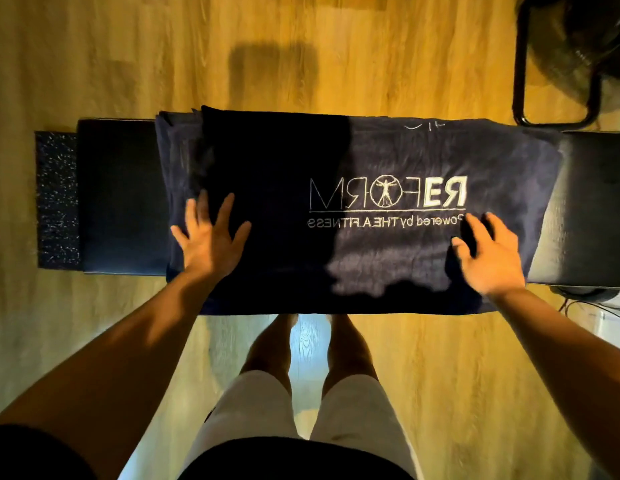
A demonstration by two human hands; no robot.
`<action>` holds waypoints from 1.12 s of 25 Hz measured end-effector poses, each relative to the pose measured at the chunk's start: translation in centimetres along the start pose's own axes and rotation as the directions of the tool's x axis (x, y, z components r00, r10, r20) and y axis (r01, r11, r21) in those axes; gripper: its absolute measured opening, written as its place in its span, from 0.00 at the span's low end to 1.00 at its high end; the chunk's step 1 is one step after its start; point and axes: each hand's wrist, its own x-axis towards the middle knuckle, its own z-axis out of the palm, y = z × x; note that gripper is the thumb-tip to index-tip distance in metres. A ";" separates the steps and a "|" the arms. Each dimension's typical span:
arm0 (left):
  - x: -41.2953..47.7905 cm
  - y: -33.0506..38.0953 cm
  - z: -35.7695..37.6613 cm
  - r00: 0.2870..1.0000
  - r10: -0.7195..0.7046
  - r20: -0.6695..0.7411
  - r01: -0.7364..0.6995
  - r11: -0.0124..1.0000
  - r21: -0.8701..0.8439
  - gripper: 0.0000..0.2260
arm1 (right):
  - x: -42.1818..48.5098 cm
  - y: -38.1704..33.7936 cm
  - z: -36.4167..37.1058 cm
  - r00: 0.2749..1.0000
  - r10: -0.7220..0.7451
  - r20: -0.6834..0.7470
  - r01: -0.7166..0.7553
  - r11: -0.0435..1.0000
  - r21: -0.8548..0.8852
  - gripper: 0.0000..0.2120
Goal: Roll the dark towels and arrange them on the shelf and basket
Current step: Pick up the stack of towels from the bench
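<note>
1. Head view: a dark towel point(370, 150) lies spread flat across the middle of the black bench point(121, 195), with its white letters facing up. Its near edge hangs a little over the side of the bench closest to me.
2. My left hand point(211, 240) lies flat on the towel, toward the left end of the bench. The fingers are spread wide and hold nothing.
3. My right hand point(488, 261) rests on the towel toward the right end of the bench. Its fingers bend a little, but they do not look like they pinch the cloth.
4. More dark towels point(170, 147) peek out from under the top one, near the left end of the bench.
5. I think I am smoothing the top towel so it is ready to roll.
6. To do it well, I should push the bumps out toward both ends of the bench. I should press gently so the towels under it stay put.
7. The edges should be straight first. Then I should roll slowly with both hands even, so the roll is tight and not crooked.
8. I cannot see the shelf or basket anywhere near the bench.
</note>
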 end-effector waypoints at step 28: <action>1.3 -2.1 -4.2 0.852 -0.058 0.520 0.475 0.499 -0.724 0.41 | 4.2 5.4 -3.9 0.855 0.344 0.388 -0.517 0.516 0.683 0.26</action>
